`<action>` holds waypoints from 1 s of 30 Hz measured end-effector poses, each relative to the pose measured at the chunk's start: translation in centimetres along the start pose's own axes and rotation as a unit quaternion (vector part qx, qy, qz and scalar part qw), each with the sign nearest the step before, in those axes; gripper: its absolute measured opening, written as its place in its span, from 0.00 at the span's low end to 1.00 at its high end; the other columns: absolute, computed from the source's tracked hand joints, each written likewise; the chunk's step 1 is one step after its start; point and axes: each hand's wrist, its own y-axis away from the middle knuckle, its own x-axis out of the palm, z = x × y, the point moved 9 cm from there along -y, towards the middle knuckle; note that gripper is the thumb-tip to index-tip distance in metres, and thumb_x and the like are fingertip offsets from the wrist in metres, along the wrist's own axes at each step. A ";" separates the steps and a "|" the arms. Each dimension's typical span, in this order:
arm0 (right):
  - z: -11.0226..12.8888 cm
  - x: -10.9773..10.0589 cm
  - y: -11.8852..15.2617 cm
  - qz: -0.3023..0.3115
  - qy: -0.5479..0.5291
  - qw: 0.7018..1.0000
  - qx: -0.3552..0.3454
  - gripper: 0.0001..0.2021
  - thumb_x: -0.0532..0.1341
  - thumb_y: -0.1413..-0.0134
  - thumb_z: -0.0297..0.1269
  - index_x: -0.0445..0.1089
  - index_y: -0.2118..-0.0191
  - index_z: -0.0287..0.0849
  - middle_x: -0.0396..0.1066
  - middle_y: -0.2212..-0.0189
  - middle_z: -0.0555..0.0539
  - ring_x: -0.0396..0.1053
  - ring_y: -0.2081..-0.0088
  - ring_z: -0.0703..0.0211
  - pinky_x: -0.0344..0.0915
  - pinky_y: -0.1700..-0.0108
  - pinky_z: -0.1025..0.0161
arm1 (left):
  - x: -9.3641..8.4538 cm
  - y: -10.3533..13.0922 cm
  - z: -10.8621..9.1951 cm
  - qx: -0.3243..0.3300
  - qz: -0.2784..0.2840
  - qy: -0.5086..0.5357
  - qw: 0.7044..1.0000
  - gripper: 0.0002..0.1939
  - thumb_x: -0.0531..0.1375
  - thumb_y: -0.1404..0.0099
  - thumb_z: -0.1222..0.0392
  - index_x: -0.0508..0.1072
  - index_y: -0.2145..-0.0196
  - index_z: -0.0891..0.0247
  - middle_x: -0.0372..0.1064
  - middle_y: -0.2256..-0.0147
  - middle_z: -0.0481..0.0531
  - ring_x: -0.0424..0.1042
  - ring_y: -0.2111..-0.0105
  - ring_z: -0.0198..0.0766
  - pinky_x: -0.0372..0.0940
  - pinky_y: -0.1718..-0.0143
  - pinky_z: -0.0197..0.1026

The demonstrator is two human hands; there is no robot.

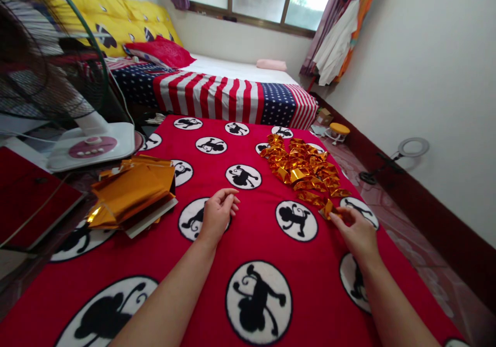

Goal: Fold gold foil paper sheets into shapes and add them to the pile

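Observation:
My right hand point(358, 233) pinches a folded gold paper ingot point(327, 208) between thumb and fingers, low over the red cloth. That piece is at the near end of a pile of folded gold paper ingots point(306, 168), laid in overlapping rows. My left hand point(220, 212) hovers over or rests on the cloth near the middle, its fingers loosely curled in with nothing seen in them. To its left lies a stack of flat gold foil paper sheets point(135, 192), some with pale edges showing.
A red cloth with black monkey circles point(256, 233) covers the surface. An electric fan point(93, 140) stands at the left. Behind is a bed with a stars-and-stripes cover point(217, 96). At right on the floor are a yellow stool point(340, 129) and a ring light point(414, 146).

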 end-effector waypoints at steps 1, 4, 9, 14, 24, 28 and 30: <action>0.1 0.0 0.0 0.003 0.009 1.000 0.002 0.20 0.62 0.56 0.53 0.73 0.64 0.42 0.78 0.67 0.41 0.75 0.63 0.47 0.69 0.61 0.55 | 0.0 0.0 0.0 -0.001 -0.001 0.000 1.000 0.11 0.59 0.39 0.57 0.74 0.62 0.67 0.71 0.74 0.48 0.67 0.79 0.29 0.61 0.80 0.30; -0.6 -0.1 0.1 -0.007 0.005 1.000 0.028 0.20 0.62 0.57 0.53 0.74 0.67 0.41 0.78 0.69 0.41 0.75 0.66 0.46 0.68 0.62 0.54 | 0.0 0.0 0.0 -0.001 -0.002 0.002 1.000 0.11 0.58 0.39 0.58 0.74 0.63 0.67 0.71 0.74 0.48 0.67 0.79 0.29 0.61 0.81 0.30; -2.6 -0.6 0.5 -0.037 -0.090 0.992 0.087 0.20 0.67 0.64 0.52 0.76 0.68 0.39 0.78 0.70 0.41 0.75 0.67 0.48 0.69 0.62 0.55 | 0.1 -0.1 0.2 0.003 0.003 -0.007 1.000 0.11 0.58 0.39 0.58 0.73 0.62 0.67 0.71 0.74 0.49 0.67 0.79 0.29 0.61 0.80 0.30; -2.3 0.2 2.1 -0.022 -0.278 0.944 0.175 0.22 0.73 0.69 0.47 0.76 0.66 0.39 0.77 0.71 0.46 0.73 0.72 0.55 0.70 0.71 0.62 | 0.9 0.3 -0.1 0.002 0.039 -0.015 0.999 0.11 0.58 0.38 0.58 0.73 0.60 0.66 0.71 0.72 0.49 0.69 0.77 0.30 0.61 0.80 0.29; 11.6 6.9 7.7 0.156 -0.428 0.885 0.100 0.17 0.72 0.60 0.47 0.75 0.68 0.40 0.77 0.70 0.46 0.75 0.68 0.55 0.72 0.63 0.60 | 4.1 2.6 -2.0 0.019 0.188 -0.041 0.981 0.16 0.59 0.36 0.49 0.75 0.58 0.63 0.74 0.68 0.53 0.72 0.73 0.34 0.63 0.74 0.33; 14.3 8.9 8.8 0.176 -0.424 0.887 0.060 0.16 0.71 0.57 0.47 0.74 0.67 0.41 0.77 0.69 0.46 0.75 0.66 0.54 0.72 0.60 0.58 | 4.4 3.2 -3.3 0.081 0.194 -0.131 0.969 0.14 0.60 0.37 0.48 0.76 0.66 0.63 0.73 0.71 0.52 0.69 0.74 0.35 0.62 0.72 0.35; 14.9 9.4 9.1 0.170 -0.402 0.899 0.036 0.15 0.70 0.55 0.48 0.73 0.67 0.41 0.77 0.70 0.46 0.74 0.68 0.54 0.71 0.62 0.59 | 4.5 3.3 -3.9 0.123 0.184 -0.179 0.959 0.14 0.61 0.37 0.49 0.76 0.68 0.63 0.72 0.72 0.51 0.67 0.74 0.35 0.60 0.73 0.35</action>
